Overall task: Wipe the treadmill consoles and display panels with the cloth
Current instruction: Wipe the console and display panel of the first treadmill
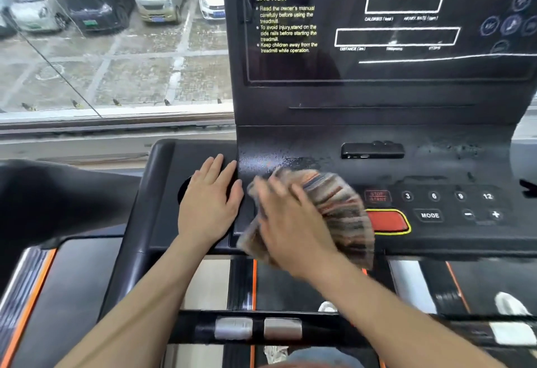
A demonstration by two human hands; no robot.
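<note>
A black treadmill console (436, 164) fills the middle and right, with a dark display panel (392, 33) standing upright behind it. My right hand (290, 222) presses a striped, multicoloured cloth (340, 208) flat on the console's lower left part, fingers spread and blurred with motion. The cloth covers the buttons left of the red stop key (388, 221). Wet streaks and droplets show on the console surface above the cloth. My left hand (209, 202) rests flat, fingers straight, on the left side tray, over the edge of a round cup recess.
Number and MODE buttons (430, 215) lie right of the cloth. A small black device (372, 151) sits in a slot on the console. A front handlebar with silver pulse sensors (258, 328) crosses below. A window (110, 48) at the left overlooks parked cars.
</note>
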